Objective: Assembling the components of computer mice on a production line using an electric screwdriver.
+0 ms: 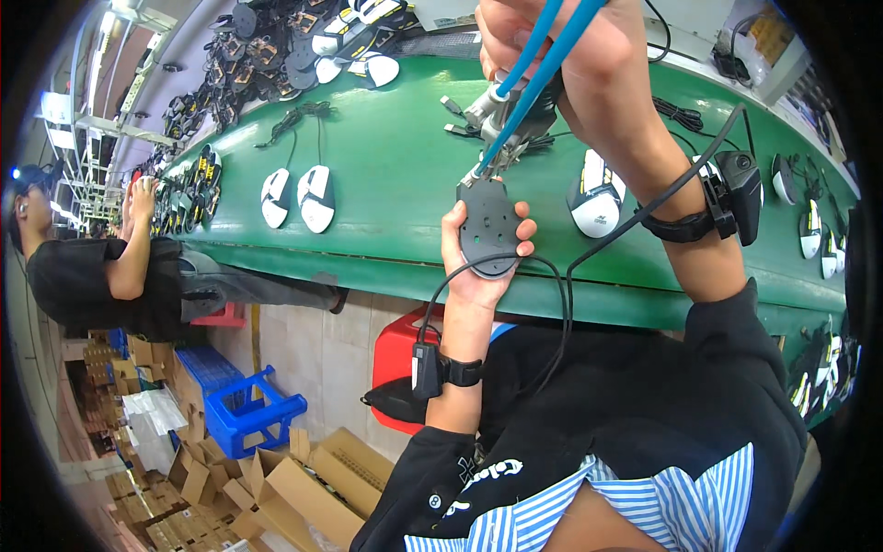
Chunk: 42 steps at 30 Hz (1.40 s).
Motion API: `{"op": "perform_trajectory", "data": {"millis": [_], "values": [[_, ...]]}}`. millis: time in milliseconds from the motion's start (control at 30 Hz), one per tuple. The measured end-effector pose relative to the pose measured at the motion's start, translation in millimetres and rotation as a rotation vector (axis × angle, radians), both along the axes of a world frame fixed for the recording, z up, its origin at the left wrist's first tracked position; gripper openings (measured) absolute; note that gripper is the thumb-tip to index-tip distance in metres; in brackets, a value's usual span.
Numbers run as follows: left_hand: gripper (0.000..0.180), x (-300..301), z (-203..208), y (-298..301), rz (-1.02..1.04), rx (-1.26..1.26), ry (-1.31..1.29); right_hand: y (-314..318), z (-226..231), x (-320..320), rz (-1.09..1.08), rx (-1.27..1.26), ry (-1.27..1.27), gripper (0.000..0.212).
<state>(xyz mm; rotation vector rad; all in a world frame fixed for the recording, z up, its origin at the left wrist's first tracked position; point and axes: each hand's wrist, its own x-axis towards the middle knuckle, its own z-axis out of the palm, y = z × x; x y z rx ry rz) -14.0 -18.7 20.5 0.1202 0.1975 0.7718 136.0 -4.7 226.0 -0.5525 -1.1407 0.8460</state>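
Note:
Palm up over the near edge of the green work surface (395, 198), my left hand (478, 291) is closed around a dark grey computer mouse base (487, 225). Its underside, dotted with small holes, faces up. My right hand (593, 46) comes from the upper right, fingers wrapped round a metal powered screwdriver (501, 115) with two blue hoses. The screwdriver's tip meets the far end of the base; the exact contact point is too small to make out. A white-and-black mouse (598, 198) lies to the right, and two white mice (315, 199) with cables lie to the left.
Dark mouse parts (248, 55) are heaped at the far left. Cables lie behind my hands. A co-worker (106, 258) sits at left beside the line. Below are a blue stool (248, 414), a red stool (395, 350) and cardboard boxes (313, 488). A black wrist-device cable crosses near my hands.

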Motion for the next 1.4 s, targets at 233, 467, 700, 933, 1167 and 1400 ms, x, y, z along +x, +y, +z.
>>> {"op": "perform_trajectory", "data": {"millis": [233, 467, 700, 933, 1167, 1400], "values": [[0.056, 0, -1, 2, -0.016, -0.002, 0.010, -3, 3, -3, -0.042, -0.144, 0.003, 0.017], [0.057, -4, -3, -1, -0.032, 0.041, 0.014, 10, -20, 0, -0.025, -0.049, -0.005, 0.017], [0.057, -1, 1, -2, 0.009, 0.042, 0.081, 19, 2, 0, 0.054, 0.070, 0.073, 0.014], [0.055, -6, 0, -2, 0.059, 0.001, 0.106, 15, 19, -16, 0.004, 0.208, 0.054, 0.010], [0.054, -3, 4, -4, 0.027, 0.016, 0.052, 10, -3, -14, 0.120, 0.039, 0.110, 0.012], [0.057, 2, 4, 0, 0.027, 0.026, 0.060, 16, -2, -18, -0.092, 0.027, 0.014, 0.009]]}}
